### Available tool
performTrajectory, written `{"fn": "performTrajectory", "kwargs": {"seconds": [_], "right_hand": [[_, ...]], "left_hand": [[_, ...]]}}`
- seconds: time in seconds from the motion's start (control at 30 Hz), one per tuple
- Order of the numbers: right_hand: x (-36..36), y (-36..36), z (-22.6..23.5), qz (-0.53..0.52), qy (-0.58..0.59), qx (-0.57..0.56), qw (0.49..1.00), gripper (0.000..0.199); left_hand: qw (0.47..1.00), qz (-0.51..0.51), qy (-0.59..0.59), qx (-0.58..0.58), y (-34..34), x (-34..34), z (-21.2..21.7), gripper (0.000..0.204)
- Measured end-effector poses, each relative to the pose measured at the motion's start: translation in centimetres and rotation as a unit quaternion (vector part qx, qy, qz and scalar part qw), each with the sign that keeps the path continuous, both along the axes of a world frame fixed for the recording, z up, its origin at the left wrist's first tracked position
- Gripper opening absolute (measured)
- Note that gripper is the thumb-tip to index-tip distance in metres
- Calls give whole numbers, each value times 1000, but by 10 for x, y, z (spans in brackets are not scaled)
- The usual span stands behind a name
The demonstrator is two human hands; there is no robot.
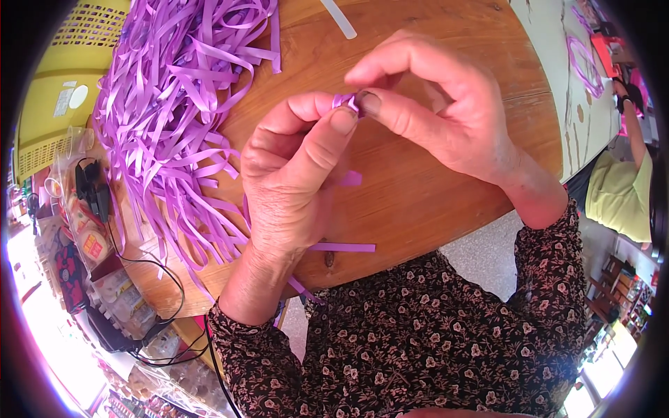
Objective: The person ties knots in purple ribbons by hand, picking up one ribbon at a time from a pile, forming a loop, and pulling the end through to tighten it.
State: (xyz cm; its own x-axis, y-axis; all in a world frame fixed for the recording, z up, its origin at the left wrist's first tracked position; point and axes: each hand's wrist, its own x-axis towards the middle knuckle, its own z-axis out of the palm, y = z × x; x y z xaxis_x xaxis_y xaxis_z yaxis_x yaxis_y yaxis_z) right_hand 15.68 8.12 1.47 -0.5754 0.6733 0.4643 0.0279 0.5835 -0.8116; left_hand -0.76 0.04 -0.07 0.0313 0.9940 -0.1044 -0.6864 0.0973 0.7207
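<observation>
Both hands meet over a round wooden table [425,188]. My left hand [293,167] and my right hand [432,104] pinch the same folded purple ribbon strip [345,102] between thumbs and forefingers. The strip's loose ends trail under my left hand, one showing at its wrist [341,247]. A large heap of loose purple ribbon strips [174,90] lies on the table to the left of my left hand.
A yellow mesh basket [63,90] sits at the far left behind the heap. Black cables [164,279] and small packaged goods lie below the table's left edge. A white stick [339,19] lies at the table's far side. Another person in a green top [620,195] sits at right.
</observation>
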Motion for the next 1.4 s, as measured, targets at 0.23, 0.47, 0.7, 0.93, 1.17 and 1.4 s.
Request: {"fn": "performTrajectory", "kwargs": {"seconds": [0.23, 0.47, 0.7, 0.93, 1.17, 1.4], "right_hand": [[3, 6, 10, 26, -12, 164, 986, 23], [7, 8, 5, 21, -11, 192, 981, 20], [6, 1, 6, 41, 15, 81, 996, 18], [12, 3, 7, 66, 33, 4, 997, 18], [16, 6, 5, 67, 18, -17, 997, 16], [17, 10, 5, 33, 7, 0, 999, 14]], "left_hand": [[997, 29, 73, -15, -1, 0, 4, 15], [993, 16, 105, -41, 0, 1, 6, 14], [996, -8, 78, -45, -1, 0, 4, 15], [998, -35, 60, 0, 0, 1, 4, 20], [990, -2, 132, -50, -3, 1, 10, 15], [988, 11, 131, -78, -3, 0, 14, 10]]}}
